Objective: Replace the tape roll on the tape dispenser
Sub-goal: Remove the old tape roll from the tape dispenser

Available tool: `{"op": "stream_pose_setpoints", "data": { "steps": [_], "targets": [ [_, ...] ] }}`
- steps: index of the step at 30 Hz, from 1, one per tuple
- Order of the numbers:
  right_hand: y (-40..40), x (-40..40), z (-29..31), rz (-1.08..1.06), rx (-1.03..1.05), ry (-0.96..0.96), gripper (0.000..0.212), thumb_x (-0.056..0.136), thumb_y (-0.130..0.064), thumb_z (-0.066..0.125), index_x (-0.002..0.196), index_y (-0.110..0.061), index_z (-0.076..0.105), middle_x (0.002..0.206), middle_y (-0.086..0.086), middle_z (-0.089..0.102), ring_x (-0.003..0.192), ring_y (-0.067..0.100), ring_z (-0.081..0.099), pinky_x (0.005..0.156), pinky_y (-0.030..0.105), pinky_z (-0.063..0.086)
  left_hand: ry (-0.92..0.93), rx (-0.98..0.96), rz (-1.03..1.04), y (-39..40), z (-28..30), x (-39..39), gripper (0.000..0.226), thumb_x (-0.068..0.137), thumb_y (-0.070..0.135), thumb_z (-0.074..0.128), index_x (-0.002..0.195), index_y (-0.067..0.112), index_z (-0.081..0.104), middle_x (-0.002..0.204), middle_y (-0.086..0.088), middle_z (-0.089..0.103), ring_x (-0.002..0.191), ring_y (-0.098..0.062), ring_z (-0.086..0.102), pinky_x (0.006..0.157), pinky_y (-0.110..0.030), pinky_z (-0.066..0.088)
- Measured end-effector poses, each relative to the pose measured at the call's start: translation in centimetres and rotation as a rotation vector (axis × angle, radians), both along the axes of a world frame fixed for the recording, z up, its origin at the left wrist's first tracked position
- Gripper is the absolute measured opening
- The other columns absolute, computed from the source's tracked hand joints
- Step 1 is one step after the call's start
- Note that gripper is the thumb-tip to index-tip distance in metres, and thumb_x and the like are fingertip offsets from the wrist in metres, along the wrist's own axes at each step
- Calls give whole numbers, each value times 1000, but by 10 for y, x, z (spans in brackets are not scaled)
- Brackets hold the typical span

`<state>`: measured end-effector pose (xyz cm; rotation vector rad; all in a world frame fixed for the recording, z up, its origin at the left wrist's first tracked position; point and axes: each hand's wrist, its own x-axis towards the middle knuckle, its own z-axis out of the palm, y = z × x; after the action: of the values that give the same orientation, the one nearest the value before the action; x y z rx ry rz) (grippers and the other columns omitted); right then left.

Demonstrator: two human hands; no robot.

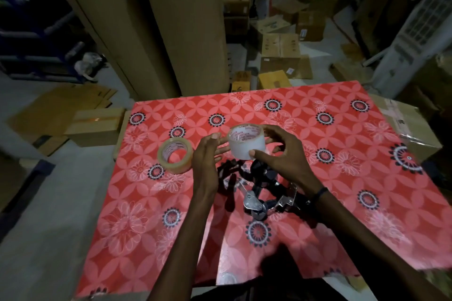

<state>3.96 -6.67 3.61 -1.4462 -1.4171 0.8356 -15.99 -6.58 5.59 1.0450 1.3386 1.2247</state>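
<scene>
A near-empty tape roll (pixel 246 144), a white core with red print inside, is held above the table between both hands. My right hand (pixel 281 154) grips it from the right, thumb on its front. My left hand (pixel 208 156) touches its left side with the fingertips. Directly below lies the black and metal tape dispenser (pixel 256 190), partly hidden by my hands. A fuller roll of clear brownish tape (pixel 175 155) lies flat on the table, just left of my left hand.
The table (pixel 342 215) carries a red flowered cover. Cardboard boxes (pixel 95 126) stand by its left edge and at its right corner. Tall cardboard sheets (pixel 146 19) and several boxes fill the floor behind.
</scene>
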Motion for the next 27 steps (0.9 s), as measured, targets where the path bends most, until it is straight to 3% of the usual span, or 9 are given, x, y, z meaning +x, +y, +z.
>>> {"op": "stream_pose_setpoints", "data": {
  "steps": [3,7,10,14,19,22,27],
  "targets": [
    [5,-3,0,18,-64,76,71,74,-44,83,140,-26,64,129,-5,71,113,10,67,82,26,53,-16,26,10,-2,-4,-3,62,88,65,52,125,17,69,122,0,78,114,-21,74,104,-49,53],
    [10,-7,0,25,-96,87,76,71,-54,85,138,-25,66,128,-6,72,115,7,67,84,25,55,-3,71,-15,-4,-6,-8,50,94,58,52,122,20,70,123,-1,77,119,-25,71,106,-47,52],
    [20,-13,2,15,-98,55,68,77,-41,93,136,-23,66,126,-7,72,113,6,68,87,29,59,38,104,-47,1,-4,-14,46,97,51,52,123,17,69,122,3,78,117,-21,72,103,-42,53],
    [50,-34,8,36,-58,-5,68,76,-32,96,136,-20,67,127,-5,69,106,2,67,72,9,54,114,155,-26,21,3,-36,54,91,61,51,122,19,68,126,0,76,118,-21,72,102,-40,53],
    [105,-91,11,23,21,-108,77,63,-35,102,129,-13,69,128,7,69,108,19,69,87,29,59,168,159,32,65,4,-83,34,92,59,55,108,33,71,121,-1,77,116,-24,73,105,-49,55],
    [132,-126,10,31,67,-111,69,63,-31,101,124,-12,73,121,8,74,107,21,71,90,38,61,157,140,73,95,4,-110,38,85,62,56,104,31,69,117,0,76,118,-24,72,105,-47,54],
    [161,-173,1,154,-20,-125,45,77,-16,90,119,-9,77,103,0,78,90,12,72,85,27,63,220,65,49,147,-24,-162,26,87,54,53,92,33,69,118,-8,69,121,-32,65,114,-59,46]
  ]
}}
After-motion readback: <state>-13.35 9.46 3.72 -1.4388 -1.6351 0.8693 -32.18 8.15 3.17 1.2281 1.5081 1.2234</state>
